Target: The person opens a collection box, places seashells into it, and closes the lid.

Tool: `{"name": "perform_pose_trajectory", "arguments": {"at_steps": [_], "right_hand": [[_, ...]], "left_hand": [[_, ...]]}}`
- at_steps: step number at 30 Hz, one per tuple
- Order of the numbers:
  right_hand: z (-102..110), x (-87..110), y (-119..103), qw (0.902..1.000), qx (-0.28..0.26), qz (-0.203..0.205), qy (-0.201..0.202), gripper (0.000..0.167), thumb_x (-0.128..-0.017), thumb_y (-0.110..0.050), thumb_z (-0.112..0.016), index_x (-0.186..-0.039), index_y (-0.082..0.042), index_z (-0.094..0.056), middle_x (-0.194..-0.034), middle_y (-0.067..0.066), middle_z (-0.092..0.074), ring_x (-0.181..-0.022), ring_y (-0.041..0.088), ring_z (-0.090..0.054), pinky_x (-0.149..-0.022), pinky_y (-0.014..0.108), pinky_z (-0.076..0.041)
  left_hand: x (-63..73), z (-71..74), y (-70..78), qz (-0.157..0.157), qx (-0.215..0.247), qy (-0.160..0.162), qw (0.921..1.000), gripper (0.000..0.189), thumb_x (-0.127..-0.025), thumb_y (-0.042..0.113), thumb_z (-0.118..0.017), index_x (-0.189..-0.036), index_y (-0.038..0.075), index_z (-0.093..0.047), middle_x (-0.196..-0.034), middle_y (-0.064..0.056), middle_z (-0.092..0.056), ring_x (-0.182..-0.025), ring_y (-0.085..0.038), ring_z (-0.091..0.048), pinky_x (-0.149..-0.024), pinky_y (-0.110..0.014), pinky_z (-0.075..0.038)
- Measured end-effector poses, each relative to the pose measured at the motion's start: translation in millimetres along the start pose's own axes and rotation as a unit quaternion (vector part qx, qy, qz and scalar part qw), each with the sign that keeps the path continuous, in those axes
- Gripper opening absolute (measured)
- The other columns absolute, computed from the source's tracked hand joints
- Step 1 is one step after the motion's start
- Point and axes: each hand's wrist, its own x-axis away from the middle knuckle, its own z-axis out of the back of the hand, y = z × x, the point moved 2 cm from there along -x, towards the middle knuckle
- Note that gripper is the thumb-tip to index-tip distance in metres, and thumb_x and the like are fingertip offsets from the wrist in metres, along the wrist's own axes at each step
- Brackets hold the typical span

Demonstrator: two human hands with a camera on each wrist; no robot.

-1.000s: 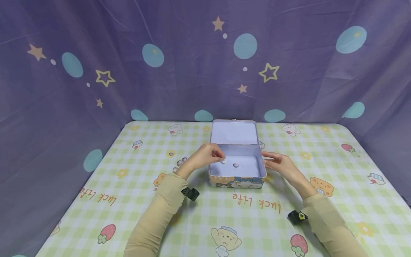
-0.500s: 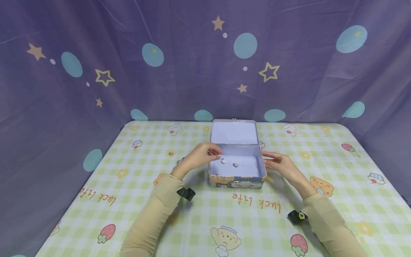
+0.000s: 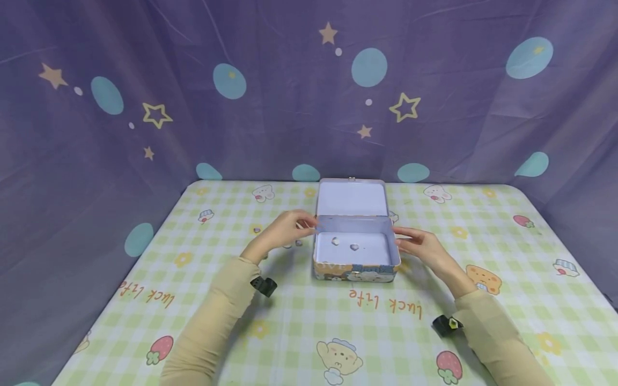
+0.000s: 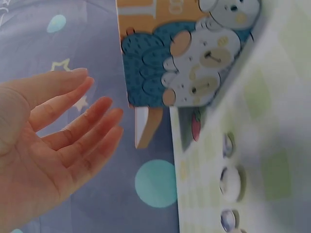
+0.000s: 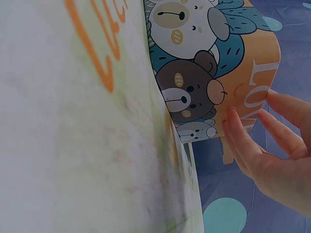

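A hinged tin box [image 3: 357, 272], its lid [image 3: 352, 197] raised at the back, stands on the table with cartoon animals on its outside. Two small shiny white-and-purple pieces [image 3: 354, 247] lie on its floor. My left hand [image 3: 285, 229] hovers beside the box's left wall, holding nothing. The left wrist view shows its fingers [image 4: 92, 121] fairly straight and apart from the box. Below that hand are several similar rounded pieces [image 4: 230, 183], partly hidden in the head view. At the right wall, my right hand [image 3: 422, 251] touches the box with extended fingers [image 5: 240, 141].
A green checked cloth [image 3: 289, 343] with printed fruit and animals covers the table. Behind it hangs a purple curtain [image 3: 289, 134] with stars and blue ovals. Black wrist cameras [image 3: 264, 286] sit under both forearms.
My left hand let go of a white piece inside the box, then withdrew leftward over the wall to outside the box. The right hand stayed against the right wall.
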Motion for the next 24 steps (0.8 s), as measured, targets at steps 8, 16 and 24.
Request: {"name": "perform_pose_trajectory", "arguments": {"at_steps": [8, 16, 24], "right_hand": [[0, -0.2, 0, 1.0000, -0.005, 0.002, -0.001, 0.054, -0.084, -0.024, -0.060, -0.128, 0.001, -0.043, -0.127, 0.022, -0.044, -0.094, 0.006, -0.058, -0.082, 0.022, -0.046], [0, -0.2, 0, 0.9999, -0.010, -0.004, -0.003, 0.053, -0.085, -0.023, -0.060, -0.129, 0.001, -0.042, -0.129, 0.021, -0.044, -0.094, 0.006, -0.058, -0.082, 0.023, -0.046], [0, -0.1, 0, 1.0000, -0.006, -0.002, -0.001, 0.055, -0.084, -0.026, -0.061, -0.128, 0.001, -0.043, -0.127, 0.021, -0.045, -0.094, 0.008, -0.058, -0.082, 0.023, -0.046]], "left_hand": [[5.1, 11.8, -16.8, 0.040, 0.006, 0.004, 0.9992, 0.019, -0.082, 0.011, -0.061, -0.098, 0.002, -0.064, -0.097, -0.010, -0.063, -0.083, -0.019, -0.058, -0.074, -0.029, -0.047], [11.0, 21.7, -40.5, 0.073, 0.012, 0.017, 0.9971, 0.020, -0.083, 0.013, -0.061, -0.100, 0.002, -0.064, -0.099, -0.011, -0.063, -0.086, -0.021, -0.057, -0.073, -0.032, -0.047], [18.9, 30.6, -59.9, 0.104, 0.002, 0.025, 0.9943, 0.021, -0.084, 0.012, -0.059, -0.101, 0.000, -0.063, -0.098, -0.013, -0.063, -0.087, -0.026, -0.056, -0.078, -0.038, -0.045]]}}
